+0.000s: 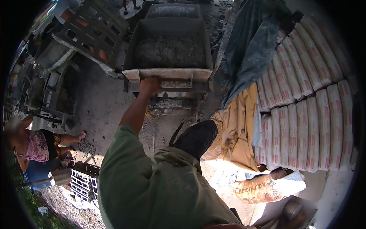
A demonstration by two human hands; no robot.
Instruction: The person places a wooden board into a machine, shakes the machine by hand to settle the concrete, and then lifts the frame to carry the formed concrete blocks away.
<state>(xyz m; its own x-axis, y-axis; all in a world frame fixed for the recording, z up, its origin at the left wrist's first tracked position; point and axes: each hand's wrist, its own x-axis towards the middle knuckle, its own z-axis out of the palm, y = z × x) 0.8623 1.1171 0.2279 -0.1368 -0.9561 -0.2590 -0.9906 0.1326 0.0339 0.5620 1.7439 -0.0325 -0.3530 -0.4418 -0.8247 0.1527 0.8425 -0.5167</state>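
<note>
A large metal box [131, 74] with grey, rough material in it stands at the upper middle. My left hand [151, 85] reaches forward to its near side, fingers wrapped round the edge beside a ledge. My left arm is stretched out in a green sleeve. No right hand shows; at the bottom edge there is a small strip of skin that I cannot make out. Below the box lie metal bars and parts, partly in shadow.
Stacked sacks [301, 129] fill the right side, beside a tan tarp [236, 129] and a dark tarp [248, 49]. A printed sack [255, 189] lies lower right. A person [38, 145] is at left near a crate [82, 185]; a slatted wooden frame [91, 34] stands upper left.
</note>
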